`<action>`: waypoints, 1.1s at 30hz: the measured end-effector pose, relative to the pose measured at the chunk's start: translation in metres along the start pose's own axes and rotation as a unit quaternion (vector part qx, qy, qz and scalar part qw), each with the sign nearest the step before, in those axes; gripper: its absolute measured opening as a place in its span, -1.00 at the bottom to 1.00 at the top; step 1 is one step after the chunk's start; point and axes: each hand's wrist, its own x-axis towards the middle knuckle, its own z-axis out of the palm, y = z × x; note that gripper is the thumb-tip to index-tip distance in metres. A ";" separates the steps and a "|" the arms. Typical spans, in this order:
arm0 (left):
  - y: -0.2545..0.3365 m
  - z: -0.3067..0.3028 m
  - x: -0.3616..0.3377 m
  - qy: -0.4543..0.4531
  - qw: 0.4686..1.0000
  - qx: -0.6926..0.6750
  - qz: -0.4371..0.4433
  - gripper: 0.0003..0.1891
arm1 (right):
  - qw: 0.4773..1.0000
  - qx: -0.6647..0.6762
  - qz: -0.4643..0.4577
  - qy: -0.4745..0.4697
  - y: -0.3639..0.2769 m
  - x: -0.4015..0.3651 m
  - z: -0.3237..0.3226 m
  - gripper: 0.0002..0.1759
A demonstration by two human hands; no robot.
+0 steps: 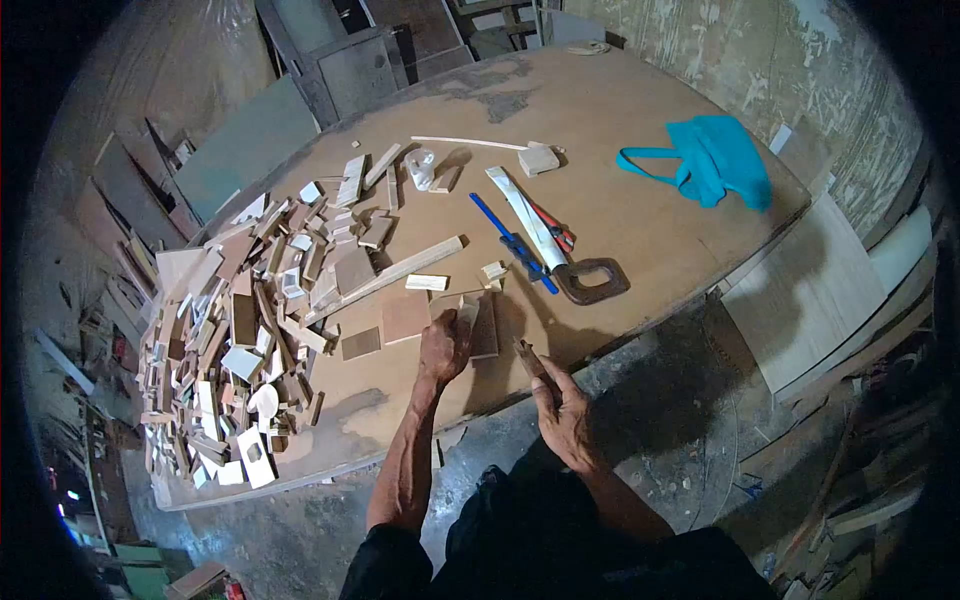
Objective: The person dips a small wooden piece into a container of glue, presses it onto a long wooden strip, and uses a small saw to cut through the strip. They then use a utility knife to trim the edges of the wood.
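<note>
My left hand point(445, 345) is closed on a small pale wood block point(467, 309), held over a brown wooden board point(484, 328) on the table. To its left lie a flat square wood piece point(405, 317) and a smaller brown one point(361, 344). Near the table's front edge, my right hand point(566, 412) grips a short, narrow brown wood piece point(528, 356), its tip pointing up toward the table. Small light blocks point(493, 270) sit just beyond the board.
A large heap of wood offcuts point(262, 330) covers the table's left side. Ahead lie a handsaw point(594, 282), a blue bar-shaped tool point(520, 250) and a red-handled tool point(555, 229). A turquoise bag point(715, 165) rests at the right, and a long wood strip point(400, 273) crosses the middle.
</note>
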 end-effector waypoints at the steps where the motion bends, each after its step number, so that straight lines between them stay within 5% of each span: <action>1: 0.001 0.000 0.001 -0.018 0.999 0.010 -0.030 -0.74 | 1.000 0.008 0.008 -0.009 -0.001 -0.001 0.000 -0.58; 4: -0.013 0.006 0.005 0.015 0.998 0.019 0.054 -0.72 | 1.000 0.011 -0.015 0.001 0.014 0.003 0.008 -0.58; 6: -0.033 0.013 0.003 0.115 0.969 -0.003 0.218 -0.74 | 1.000 -0.009 -0.019 -0.017 0.008 0.011 0.009 -0.57; 13: 0.012 -0.019 -0.024 0.074 0.974 -0.211 -0.046 -0.72 | 0.981 -0.165 -0.105 -0.011 -0.008 0.047 0.047 -0.56; 20: 0.006 -0.037 -0.024 0.083 0.939 -0.332 -0.040 -0.77 | 0.939 -0.284 -0.192 0.032 0.023 0.081 0.101 -0.52; 23: 0.006 -0.048 -0.021 0.066 0.922 -0.377 -0.066 -0.78 | 0.932 -0.331 -0.143 -0.046 0.020 0.079 0.103 -0.49; 27: 0.002 -0.061 -0.014 0.015 0.923 -0.380 -0.066 -0.79 | 0.938 -0.331 -0.102 -0.025 -0.002 0.079 0.102 -0.63; 32: 0.008 -0.071 -0.008 -0.011 0.934 -0.354 -0.042 -0.81 | 0.940 -0.284 -0.134 0.135 0.011 0.151 0.063 -0.75; 33: 0.006 -0.071 -0.007 -0.015 0.935 -0.353 -0.039 -0.81 | 0.942 -0.301 -0.056 0.137 0.014 0.171 0.050 -0.76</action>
